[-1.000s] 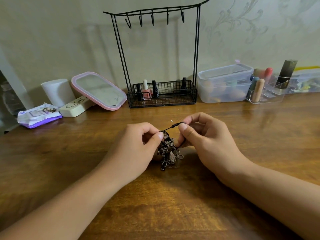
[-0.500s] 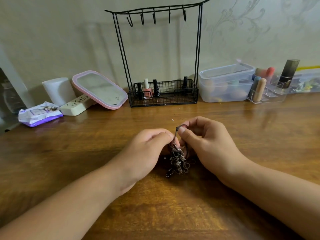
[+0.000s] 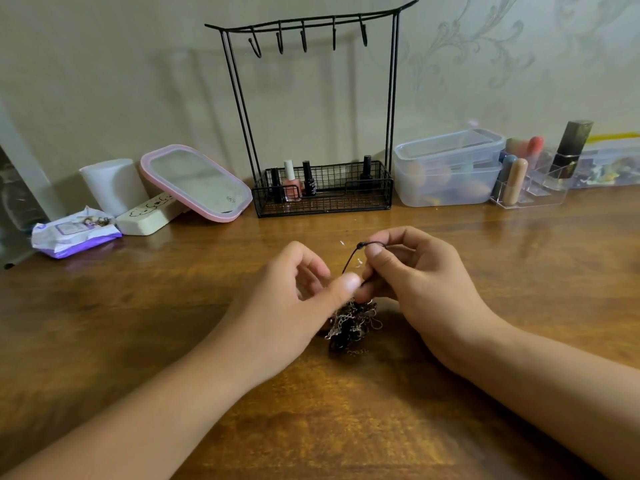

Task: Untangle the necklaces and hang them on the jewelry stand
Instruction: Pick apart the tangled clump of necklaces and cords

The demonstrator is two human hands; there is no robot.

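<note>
Wood-grained counter (image 3: 346, 427) is running under both of your forearms, and closest to you the tangle of necklaces (image 3: 351, 325) is resting on it between your wrists, kept low so the knot stays still while you are working at it. Your left hand (image 3: 294, 303) is curling over the top of the clump, its thumb pressing down at the upper edge, apparently anchoring the mass; whether its other fingers are pinching a strand I cannot tell, since they are hidden behind the thumb. Your right hand (image 3: 415, 285) is pinching a black cord (image 3: 353, 258) between thumb and forefinger and drawing it up and away from the clump, which looks like an attempt to free one necklace from the rest. Farther back, against the wall, the jewelry stand (image 3: 311, 109) is waiting with all its hooks (image 3: 304, 38) bare, so no necklace is hanging yet. Nail polish bottles (image 3: 292, 181) are sitting in its wire basket, leaving the hooks above unobstructed. Beside it a pink-rimmed mirror (image 3: 197, 181) is leaning on the left and a clear plastic box (image 3: 446, 168) is standing on the right.
</note>
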